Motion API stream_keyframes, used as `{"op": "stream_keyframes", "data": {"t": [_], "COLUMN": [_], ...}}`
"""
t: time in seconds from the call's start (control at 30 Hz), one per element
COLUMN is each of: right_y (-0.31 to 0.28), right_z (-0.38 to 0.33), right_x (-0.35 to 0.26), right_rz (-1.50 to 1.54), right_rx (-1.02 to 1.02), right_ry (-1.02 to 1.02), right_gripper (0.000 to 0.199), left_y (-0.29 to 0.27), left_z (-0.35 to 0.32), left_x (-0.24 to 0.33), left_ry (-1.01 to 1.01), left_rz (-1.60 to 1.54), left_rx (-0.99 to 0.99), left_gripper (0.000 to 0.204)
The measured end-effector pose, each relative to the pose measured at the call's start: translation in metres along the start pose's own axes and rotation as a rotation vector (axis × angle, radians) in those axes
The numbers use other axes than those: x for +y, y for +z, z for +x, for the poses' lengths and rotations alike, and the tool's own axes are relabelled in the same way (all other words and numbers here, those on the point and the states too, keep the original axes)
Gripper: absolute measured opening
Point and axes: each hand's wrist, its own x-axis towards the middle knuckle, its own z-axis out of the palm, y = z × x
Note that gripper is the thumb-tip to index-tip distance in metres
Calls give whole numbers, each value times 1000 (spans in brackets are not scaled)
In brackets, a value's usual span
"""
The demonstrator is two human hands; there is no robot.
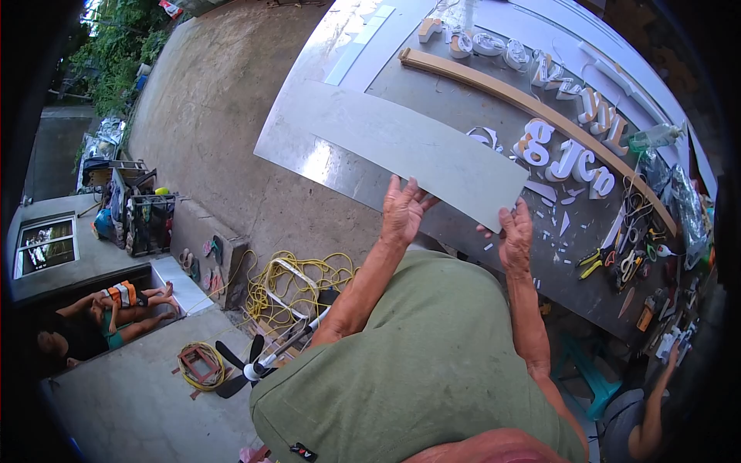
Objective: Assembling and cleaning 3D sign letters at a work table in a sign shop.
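A long, flat pale grey sheet (432,154) lies slantwise over the near edge of the table (463,235), with its far end on a white panel. My left hand (403,212) is at the sheet's near edge, fingers curled around it. At the right end, my right hand (515,238) grips the corner, the thumb on top and a fingertip showing below. White block letters (540,143) with brown edges stand just beyond the sheet. Small white offcuts (549,202) are scattered to the right of my right hand.
A long brown strip (532,108) curves across the table. Yellow-handled pliers (590,262), scissors and other tools crowd the right side. A fan (251,370) and yellow hose (332,270) lie on the left. One person (648,417) is at lower right; others recline at left.
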Motion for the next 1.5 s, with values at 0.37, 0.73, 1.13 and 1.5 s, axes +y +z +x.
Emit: {"op": "stream_keyframes", "data": {"t": [0.37, 0.73, 1.13, 1.5], "right_y": [90, 11, -4, -4], "right_z": [66, 23, -44, -51], "right_x": [56, 75, 106, 98], "right_rz": [-275, -307, -247, -318], "right_rx": [-150, 382, 667, 780], "right_ry": [267, 256, 446, 461], "right_gripper": [47, 41, 43, 39], "left_y": [-101, -133, -113, -153], "left_z": [179, 397, 498, 493], "left_x": [170, 273, 232, 258], "left_ry": [249, 200, 310, 670], "left_rz": [404, 1056, 1433, 1852], "left_rx": [137, 91, 190, 459], "left_gripper": [42, 47, 28, 31]}}
